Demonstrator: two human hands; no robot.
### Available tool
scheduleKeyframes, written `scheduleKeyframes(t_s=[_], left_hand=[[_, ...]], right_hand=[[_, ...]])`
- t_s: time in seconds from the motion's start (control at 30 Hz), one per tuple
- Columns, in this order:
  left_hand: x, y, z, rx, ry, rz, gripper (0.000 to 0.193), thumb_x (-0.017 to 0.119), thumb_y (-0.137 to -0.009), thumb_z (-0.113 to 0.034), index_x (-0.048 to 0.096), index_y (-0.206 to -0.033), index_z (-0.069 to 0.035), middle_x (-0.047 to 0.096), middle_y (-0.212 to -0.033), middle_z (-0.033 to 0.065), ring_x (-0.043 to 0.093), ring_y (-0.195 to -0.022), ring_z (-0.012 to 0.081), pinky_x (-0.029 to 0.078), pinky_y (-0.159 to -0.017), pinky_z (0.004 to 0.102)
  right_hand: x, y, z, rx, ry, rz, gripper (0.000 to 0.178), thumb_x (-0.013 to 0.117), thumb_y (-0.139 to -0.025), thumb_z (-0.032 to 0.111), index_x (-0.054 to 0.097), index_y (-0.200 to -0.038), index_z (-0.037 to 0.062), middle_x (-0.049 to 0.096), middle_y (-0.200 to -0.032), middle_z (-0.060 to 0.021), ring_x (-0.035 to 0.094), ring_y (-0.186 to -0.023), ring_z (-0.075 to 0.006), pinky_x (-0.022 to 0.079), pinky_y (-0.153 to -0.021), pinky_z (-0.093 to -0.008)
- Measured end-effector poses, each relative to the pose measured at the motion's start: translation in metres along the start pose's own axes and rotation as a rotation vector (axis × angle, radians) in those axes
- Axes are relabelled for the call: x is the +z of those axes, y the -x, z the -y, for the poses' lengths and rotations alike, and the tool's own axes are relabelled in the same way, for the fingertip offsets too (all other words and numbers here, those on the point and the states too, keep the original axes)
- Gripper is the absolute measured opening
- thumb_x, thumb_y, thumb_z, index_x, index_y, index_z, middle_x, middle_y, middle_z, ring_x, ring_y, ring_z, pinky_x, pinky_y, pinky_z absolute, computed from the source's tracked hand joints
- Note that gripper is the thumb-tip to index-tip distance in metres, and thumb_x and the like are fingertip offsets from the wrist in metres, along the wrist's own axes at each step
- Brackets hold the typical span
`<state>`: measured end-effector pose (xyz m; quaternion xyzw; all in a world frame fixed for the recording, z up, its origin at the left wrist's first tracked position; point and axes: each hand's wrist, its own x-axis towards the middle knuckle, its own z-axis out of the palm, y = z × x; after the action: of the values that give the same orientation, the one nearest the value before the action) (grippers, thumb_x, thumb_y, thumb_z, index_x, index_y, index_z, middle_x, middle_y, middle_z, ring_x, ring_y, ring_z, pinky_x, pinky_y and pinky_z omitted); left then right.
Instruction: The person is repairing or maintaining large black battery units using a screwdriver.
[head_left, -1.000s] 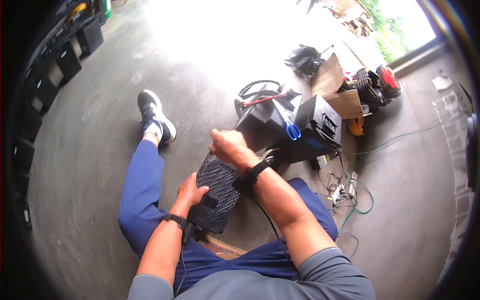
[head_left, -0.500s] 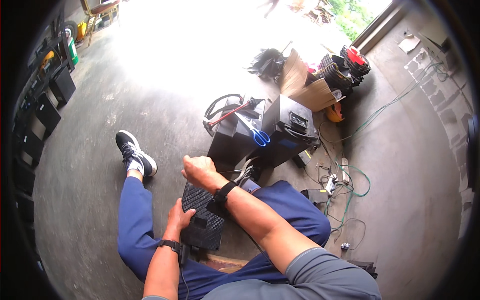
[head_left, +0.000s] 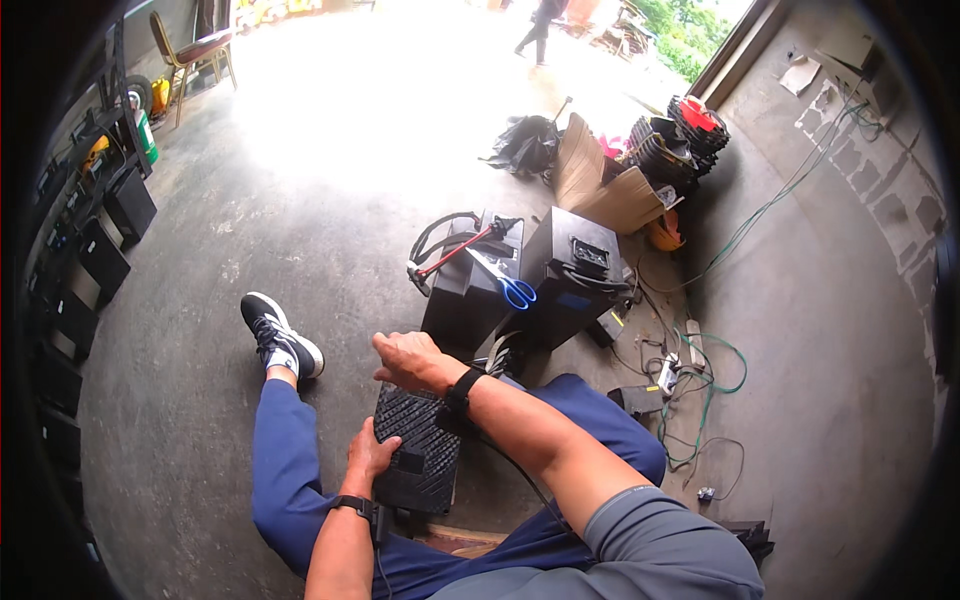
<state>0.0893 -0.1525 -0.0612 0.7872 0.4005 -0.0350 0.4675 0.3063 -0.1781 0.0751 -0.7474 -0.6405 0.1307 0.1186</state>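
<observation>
A black ribbed case (head_left: 425,440) stands between my legs, its ridged face up. My left hand (head_left: 371,450) grips its left edge, thumb over the ridged face and fingers down the side. Over the far end of the case, my right hand (head_left: 412,362) is closed with fingers curled; whatever it may hold is hidden. Beyond it stand two black boxes, a left box (head_left: 465,310) and a right box (head_left: 560,318). Blue-handled scissors (head_left: 516,292) and a red and black cable (head_left: 455,252) lie on the left box. Grey wires (head_left: 497,352) show beside my right wrist.
A power strip (head_left: 693,342), green cable (head_left: 735,385) and small black boxes (head_left: 637,400) lie on the floor at right. Farther back are cardboard (head_left: 605,200), a black bag (head_left: 528,145) and stacked black parts (head_left: 665,150). Black cases line the left; a person (head_left: 540,30) is far off.
The view has shifted, so the scene sits slightly lower. My right hand stays closed over the case's far end, and the left keeps its grip. A person's legs show more fully in the distance.
</observation>
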Motion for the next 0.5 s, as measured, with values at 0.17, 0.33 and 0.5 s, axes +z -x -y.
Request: scheduleKeyframes(t_s=[0.17, 0.33, 0.5], left_hand=[[0.002, -0.002, 0.003, 0.0, 0.018, 0.0, 0.082, 0.082, -0.081, -0.036, 0.046, -0.145, 0.003, 0.065, -0.128, 0.0292, 0.062, -0.122, 0.0426, 0.048, -0.104, 0.0454], [0.003, -0.004, 0.006, 0.006, 0.058, -0.006, 0.082, 0.082, -0.081, -0.035, 0.047, -0.145, 0.003, 0.065, -0.129, 0.0295, 0.062, -0.122, 0.0422, 0.049, -0.104, 0.0448], [-0.009, 0.005, -0.017, -0.002, 0.037, 0.045, 0.08, 0.082, -0.081, -0.032, 0.048, -0.143, 0.003, 0.065, -0.129, 0.028, 0.063, -0.122, 0.0405, 0.049, -0.104, 0.0442]], right_hand=[[-0.018, -0.013, 0.014, 0.133, 0.09, 0.152, 0.036, 0.073, -0.089, 0.033, 0.058, -0.1, 0.0016, 0.069, -0.093, -0.0211, 0.069, -0.091, -0.0407, 0.054, -0.075, -0.0508], [-0.011, -0.006, 0.0, -0.045, 0.133, 0.07, 0.021, 0.065, -0.091, 0.022, 0.063, -0.105, 0.0058, 0.07, -0.095, -0.0193, 0.071, -0.091, -0.0395, 0.056, -0.078, -0.0491], [-0.009, 0.001, -0.001, -0.036, 0.022, 0.007, 0.019, 0.062, -0.09, 0.016, 0.063, -0.106, 0.006, 0.066, -0.103, -0.0218, 0.068, -0.097, -0.041, 0.056, -0.08, -0.0495]])
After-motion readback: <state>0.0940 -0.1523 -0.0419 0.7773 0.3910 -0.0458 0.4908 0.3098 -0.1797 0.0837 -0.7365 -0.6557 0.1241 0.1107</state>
